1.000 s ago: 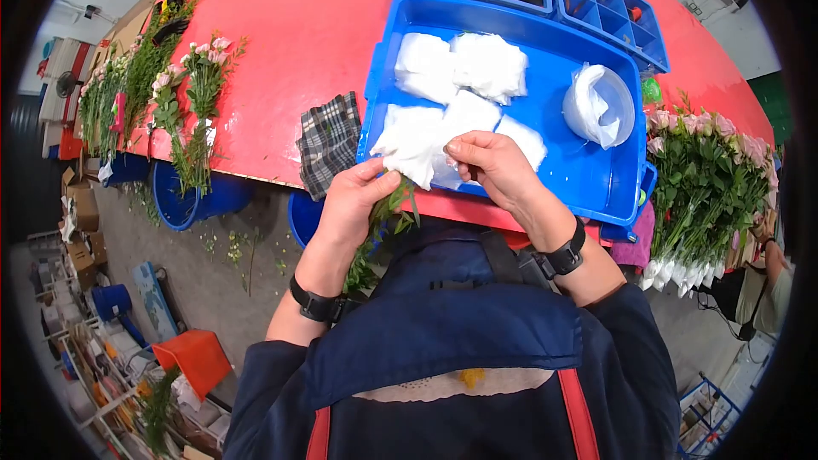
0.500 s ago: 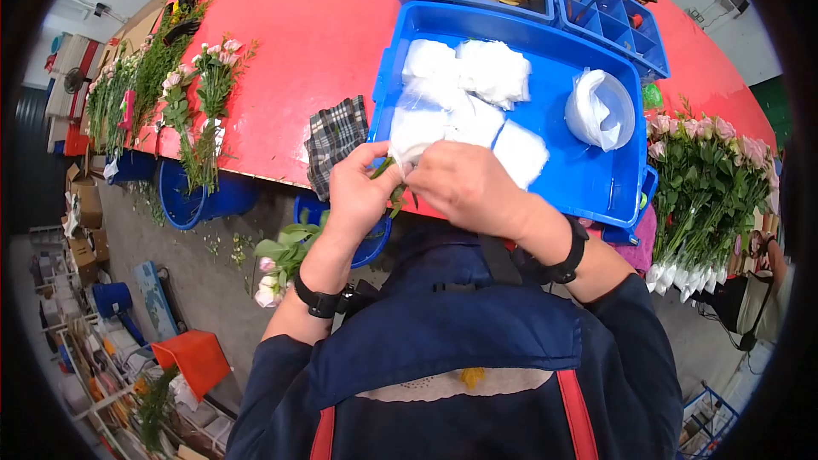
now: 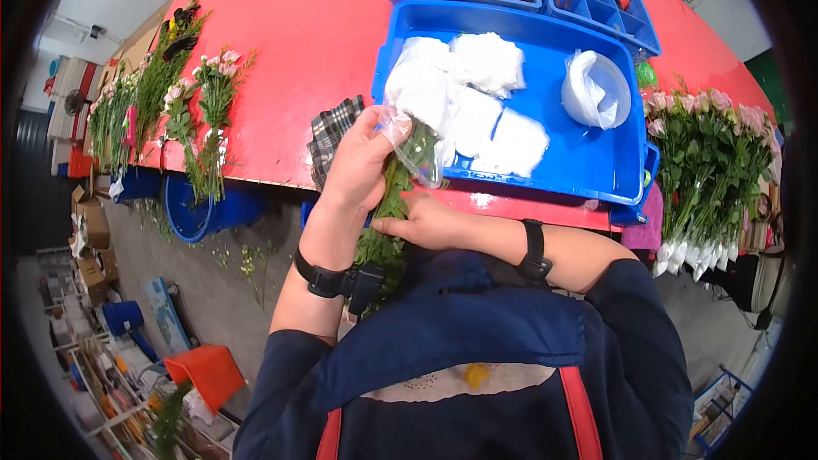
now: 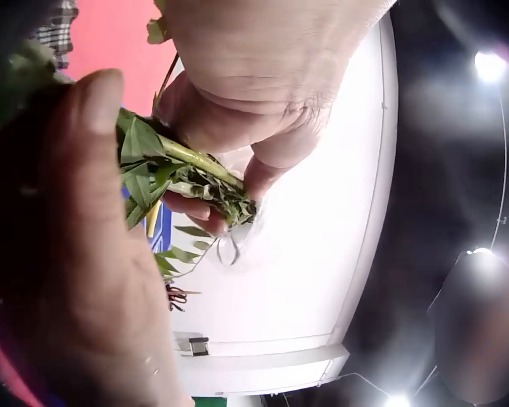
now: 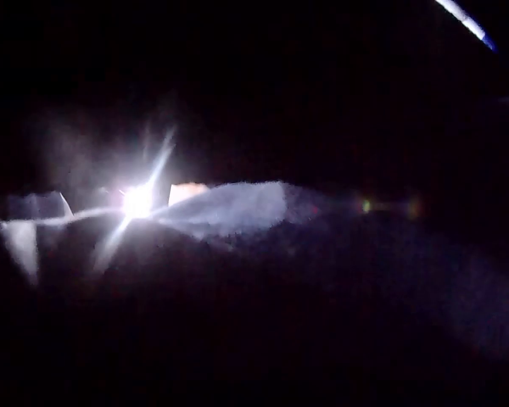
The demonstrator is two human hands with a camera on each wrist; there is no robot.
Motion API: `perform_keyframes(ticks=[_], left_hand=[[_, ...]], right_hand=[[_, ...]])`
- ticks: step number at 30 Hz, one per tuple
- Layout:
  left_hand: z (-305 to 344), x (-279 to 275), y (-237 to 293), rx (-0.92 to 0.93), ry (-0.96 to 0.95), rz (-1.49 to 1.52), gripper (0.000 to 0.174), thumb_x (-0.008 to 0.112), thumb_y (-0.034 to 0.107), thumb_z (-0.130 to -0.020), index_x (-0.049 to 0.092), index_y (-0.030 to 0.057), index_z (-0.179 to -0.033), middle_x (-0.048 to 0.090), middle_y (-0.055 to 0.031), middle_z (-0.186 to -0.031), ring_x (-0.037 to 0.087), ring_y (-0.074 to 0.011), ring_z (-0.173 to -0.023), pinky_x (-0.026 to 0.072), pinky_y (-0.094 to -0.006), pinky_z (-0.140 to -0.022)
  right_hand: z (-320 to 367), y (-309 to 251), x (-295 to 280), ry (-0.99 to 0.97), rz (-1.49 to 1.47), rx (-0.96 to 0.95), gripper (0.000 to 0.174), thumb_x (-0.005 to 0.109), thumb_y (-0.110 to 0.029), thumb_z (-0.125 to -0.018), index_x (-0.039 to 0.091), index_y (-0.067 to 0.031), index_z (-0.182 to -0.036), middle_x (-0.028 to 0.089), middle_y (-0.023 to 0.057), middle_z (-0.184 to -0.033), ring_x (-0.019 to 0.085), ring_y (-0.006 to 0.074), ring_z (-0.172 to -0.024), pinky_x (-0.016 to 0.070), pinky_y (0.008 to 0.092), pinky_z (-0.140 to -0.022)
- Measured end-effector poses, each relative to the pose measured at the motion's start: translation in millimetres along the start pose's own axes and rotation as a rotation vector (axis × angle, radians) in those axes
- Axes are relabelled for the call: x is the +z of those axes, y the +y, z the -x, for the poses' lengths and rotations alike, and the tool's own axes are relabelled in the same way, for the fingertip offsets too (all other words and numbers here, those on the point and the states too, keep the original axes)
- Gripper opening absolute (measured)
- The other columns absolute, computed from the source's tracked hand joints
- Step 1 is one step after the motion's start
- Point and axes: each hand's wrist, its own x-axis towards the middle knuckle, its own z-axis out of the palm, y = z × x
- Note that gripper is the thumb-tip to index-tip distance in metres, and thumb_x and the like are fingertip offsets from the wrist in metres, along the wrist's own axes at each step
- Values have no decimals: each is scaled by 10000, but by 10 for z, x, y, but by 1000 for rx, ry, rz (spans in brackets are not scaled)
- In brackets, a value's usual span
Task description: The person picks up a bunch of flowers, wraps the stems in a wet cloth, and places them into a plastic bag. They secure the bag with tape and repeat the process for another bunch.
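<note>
A leafy bunch of flower stems (image 3: 390, 196) runs down in front of the person's chest. Near its top end the left hand (image 3: 362, 158) grips the stems together with a clear plastic bag (image 3: 430, 175). In the left wrist view its fingers pinch the stem ends (image 4: 208, 165). Lower down, the right hand (image 3: 430, 223) holds the leafy part, its thumb lying across the stems and its other fingers mostly hidden. Just beyond the hands, several white wads (image 3: 511, 143) lie in a blue tray (image 3: 558, 183). The right wrist view is almost wholly dark.
A clear tub (image 3: 598, 89) with white material stands in the tray, below a divided blue organizer (image 3: 596, 13). Rose bunches (image 3: 711, 153) with white-wrapped ends stand at right; more flowers (image 3: 213, 111) lie at left. A checked cloth (image 3: 334, 136) lies beside the tray.
The right hand has left the stem ends and moved down toward the body, onto the leafy stems. The left hand has risen slightly. The pink flower heads have swung behind the left forearm.
</note>
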Motion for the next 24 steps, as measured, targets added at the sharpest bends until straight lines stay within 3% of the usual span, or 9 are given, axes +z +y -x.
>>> perform_keyframes(ticks=[3,7,10,14,16,19,22,23,24], left_hand=[[83,-139,-136,-92,94,-269,373,497,241,-985,524,-44,-1224,617,-71,-1023,591,-126,-920,493,-281,-817],[292,24,-236,-23,-123,-233,374,555,211,-958,514,-42,-1230,621,-92,-1107,613,-163,-944,504,-308,-825],[282,107,-337,-72,-180,-347,328,604,126,-920,530,-24,-1203,644,-80,-1019,623,-149,-889,503,-280,-797],[219,193,-466,-143,-152,-276,223,601,63,-905,563,2,-1116,616,-29,-807,593,-98,-617,497,-240,-555],[198,287,-518,-103,-110,-310,180,609,59,-899,570,5,-1066,594,-14,-750,539,-81,-527,453,-228,-473],[174,468,-593,-112,-143,-303,221,628,46,-880,552,-1,-1083,588,-14,-742,520,-72,-517,429,-218,-459],[178,732,-688,-205,-159,-344,311,634,-1,-843,511,20,-1128,577,-40,-774,527,-108,-531,427,-239,-458],[166,767,-719,-222,-165,-396,400,618,16,-845,450,33,-1208,560,-39,-776,517,-107,-533,410,-232,-458],[157,791,-734,-251,-215,-311,413,611,31,-851,438,37,-1227,559,-41,-779,510,-106,-532,402,-229,-457]], right_hand=[[121,-43,-34,31,-98,-56,347,600,-317,-901,597,17,-996,638,174,-826,627,280,-765,486,398,-696],[217,109,22,101,-142,-158,304,557,-287,-929,593,3,-1012,643,185,-836,631,308,-747,486,403,-702],[291,189,-38,18,-17,-56,327,583,-319,-907,604,-3,-983,642,197,-830,631,316,-737,488,405,-704],[887,-358,-560,-150,574,91,456,666,-404,-825,611,46,-876,625,218,-776,646,271,-735,502,388,-699],[1120,-454,-815,153,254,251,453,683,-369,-828,621,72,-911,649,181,-790,647,208,-738,506,343,-686],[1072,-215,-882,812,-206,18,332,665,-262,-872,652,50,-985,660,39,-822,552,82,-706,465,262,-631],[1099,-77,-908,635,-523,111,304,645,-240,-887,651,48,-986,667,42,-830,570,65,-757,458,261,-633],[1151,-34,-912,686,-283,200,217,623,-193,-888,648,23,-896,660,72,-772,619,149,-749,463,322,-626],[1225,41,-927,756,11,73,195,619,-182,-879,636,11,-851,642,85,-745,614,189,-734,461,348,-620]])
